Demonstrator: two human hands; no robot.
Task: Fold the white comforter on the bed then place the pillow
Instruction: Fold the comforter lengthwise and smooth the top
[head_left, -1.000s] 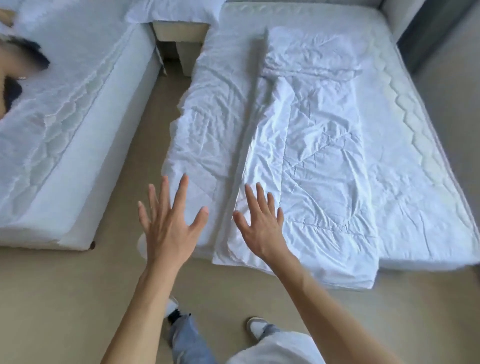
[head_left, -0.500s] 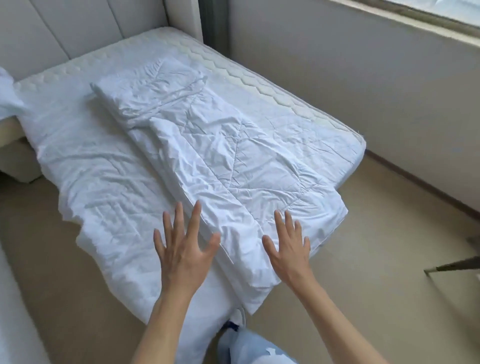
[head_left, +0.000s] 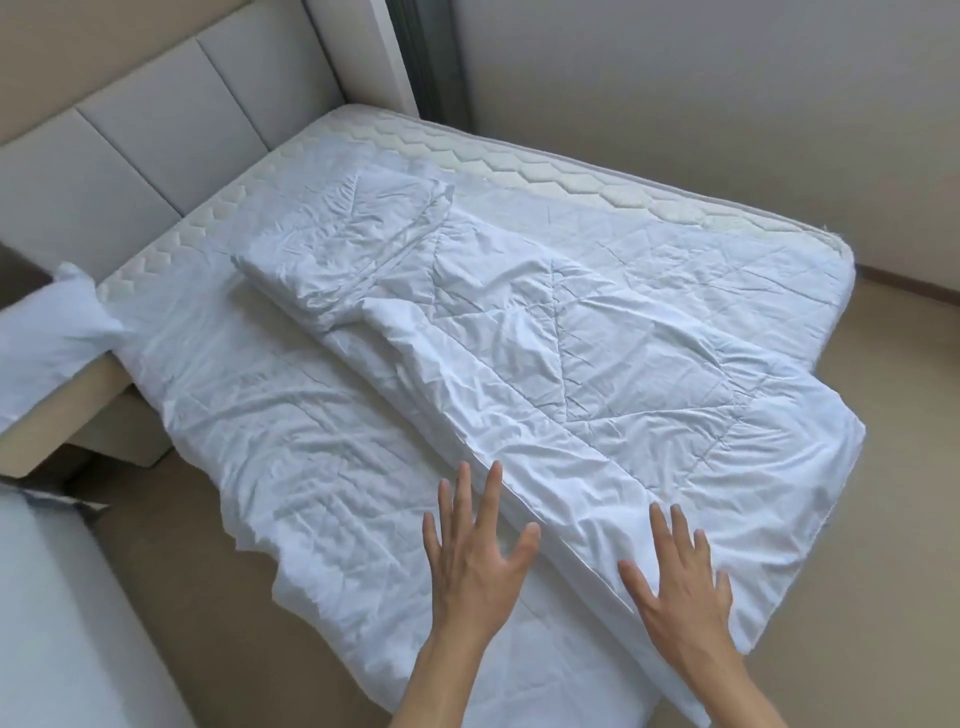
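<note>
The white quilted comforter (head_left: 545, 364) lies spread over the bed (head_left: 519, 166), with one long side folded in over the middle as a strip and its foot end hanging past the mattress. A flat white pillow (head_left: 343, 249) rests on it near the headboard. My left hand (head_left: 472, 561) hovers open over the single layer near the bed's foot, fingers spread, just left of the fold edge. Fingers apart, my right hand (head_left: 680, 587) lies on or just above the folded strip. Neither hand holds anything.
A padded beige headboard (head_left: 156, 130) stands at the back left. Another white pillow (head_left: 47, 343) sits on a beige bedside ledge at the left. A second bed's edge (head_left: 62, 623) shows at the lower left. Beige floor and walls surround the bed's right side.
The view has swung round the foot of the bed and come closer. Both open hands have moved forward from over the floor to over the comforter's foot end.
</note>
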